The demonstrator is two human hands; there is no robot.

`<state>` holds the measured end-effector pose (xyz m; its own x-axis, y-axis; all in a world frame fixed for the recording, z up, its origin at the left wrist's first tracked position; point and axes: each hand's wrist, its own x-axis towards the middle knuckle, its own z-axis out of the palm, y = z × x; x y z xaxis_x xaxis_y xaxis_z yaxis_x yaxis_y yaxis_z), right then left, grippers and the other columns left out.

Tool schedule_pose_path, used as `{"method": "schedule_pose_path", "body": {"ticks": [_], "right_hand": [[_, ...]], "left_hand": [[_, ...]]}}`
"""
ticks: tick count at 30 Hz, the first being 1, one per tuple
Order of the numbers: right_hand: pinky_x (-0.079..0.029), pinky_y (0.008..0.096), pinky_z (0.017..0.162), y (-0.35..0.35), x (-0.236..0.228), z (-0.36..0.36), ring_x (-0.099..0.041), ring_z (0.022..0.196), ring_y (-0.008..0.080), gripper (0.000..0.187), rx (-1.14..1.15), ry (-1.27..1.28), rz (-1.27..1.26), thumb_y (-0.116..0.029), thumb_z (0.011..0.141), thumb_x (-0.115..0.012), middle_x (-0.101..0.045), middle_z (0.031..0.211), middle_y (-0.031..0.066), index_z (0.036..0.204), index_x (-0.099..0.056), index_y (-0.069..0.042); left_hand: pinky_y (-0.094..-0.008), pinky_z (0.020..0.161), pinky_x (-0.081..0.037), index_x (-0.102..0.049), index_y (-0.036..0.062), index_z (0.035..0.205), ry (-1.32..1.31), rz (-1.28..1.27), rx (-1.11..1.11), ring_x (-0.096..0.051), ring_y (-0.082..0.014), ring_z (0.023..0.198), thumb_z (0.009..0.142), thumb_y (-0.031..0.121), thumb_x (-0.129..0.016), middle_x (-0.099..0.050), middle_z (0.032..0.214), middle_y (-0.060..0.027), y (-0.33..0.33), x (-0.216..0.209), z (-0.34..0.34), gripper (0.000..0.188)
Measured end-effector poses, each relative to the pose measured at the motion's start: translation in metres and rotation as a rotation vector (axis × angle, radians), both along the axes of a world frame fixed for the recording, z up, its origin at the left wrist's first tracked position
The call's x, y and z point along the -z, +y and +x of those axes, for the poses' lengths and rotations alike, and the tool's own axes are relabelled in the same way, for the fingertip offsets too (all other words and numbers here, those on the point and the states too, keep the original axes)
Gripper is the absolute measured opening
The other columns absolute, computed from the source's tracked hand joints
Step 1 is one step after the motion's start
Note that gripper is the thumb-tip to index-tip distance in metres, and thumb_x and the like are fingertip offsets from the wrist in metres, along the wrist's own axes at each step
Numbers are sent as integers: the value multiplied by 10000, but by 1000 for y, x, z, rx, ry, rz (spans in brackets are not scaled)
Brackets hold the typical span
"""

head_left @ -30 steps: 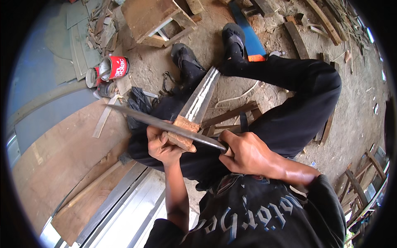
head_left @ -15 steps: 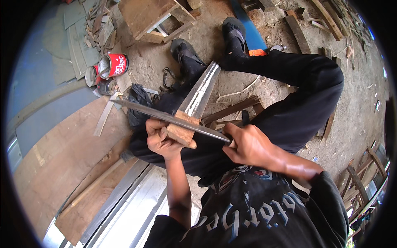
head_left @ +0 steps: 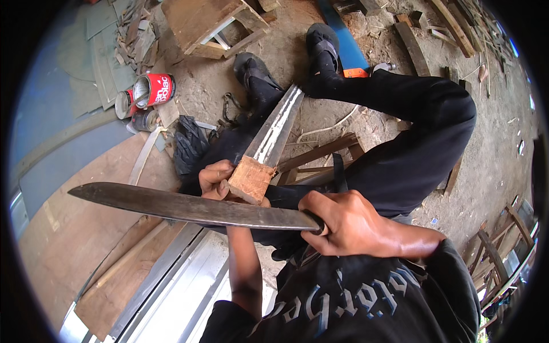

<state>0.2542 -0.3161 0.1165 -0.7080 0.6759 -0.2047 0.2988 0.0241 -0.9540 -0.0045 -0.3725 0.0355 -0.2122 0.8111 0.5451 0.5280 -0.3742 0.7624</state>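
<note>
My right hand [head_left: 346, 223] is closed round the handle of a machete [head_left: 189, 207]. Its long, dark, broad blade stretches leftward, passing in front of my left wrist. My left hand [head_left: 216, 182] grips the near end of a wooden beam [head_left: 280, 128], with fingers at its left side and a thumb tip showing below; the blade hides part of this hand. A white streak runs along the beam's dark upper face. Its near end [head_left: 250, 178] is bare, reddish, freshly cut wood. The far end rests by my feet.
A wooden stool [head_left: 200, 23] stands at the far left, near red paint cans [head_left: 154, 90]. A handsaw [head_left: 347, 43] with an orange handle lies beyond my right foot. A black plastic bag [head_left: 189, 146] sits left of my leg. Wood scraps [head_left: 412, 48] lie at the far right.
The machete has moved off the beam's end toward my body, and its blade has turned to show its broad side. My left hand keeps its hold on the beam.
</note>
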Motion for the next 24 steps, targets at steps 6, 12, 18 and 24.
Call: {"method": "schedule_pose_path", "body": {"ticks": [6, 12, 18, 24], "right_hand": [[-554, 493, 583, -2, 6, -2, -682, 647, 409, 300, -3, -23, 35, -147, 813, -733, -652, 658, 186, 1015, -557, -11], [-557, 502, 573, -7, 24, -4, -680, 628, 407, 288, -7, -88, 26, -166, 825, -717, -647, 647, 178, 1010, -559, -14], [-561, 496, 571, -8, 1, -7, -680, 617, 409, 287, 7, 98, 177, -164, 833, -699, -656, 642, 178, 1028, -554, -11], [-567, 461, 575, -8, 4, -9, -689, 631, 383, 299, -23, -18, 124, -136, 806, -732, -655, 663, 158, 1021, -570, -5]], "left_hand": [[-399, 792, -549, -512, -3, 1003, -114, -111, -125, -612, -289, 907, 729, 531, -897, -585, 985, -154, -5, -6, 6, 712], [-376, 754, -540, -507, -18, 971, 78, 3, 51, -608, -267, 872, 804, 364, -863, -573, 947, -135, 6, -12, 0, 549], [-352, 743, -539, -544, -13, 892, 5, 46, -75, -629, -242, 846, 675, 620, -900, -573, 944, -108, 4, -10, 14, 758], [-363, 742, -531, -560, -1, 861, -111, -75, -181, -627, -247, 876, 583, 609, -935, -608, 948, -99, -8, -4, 7, 768]]}}
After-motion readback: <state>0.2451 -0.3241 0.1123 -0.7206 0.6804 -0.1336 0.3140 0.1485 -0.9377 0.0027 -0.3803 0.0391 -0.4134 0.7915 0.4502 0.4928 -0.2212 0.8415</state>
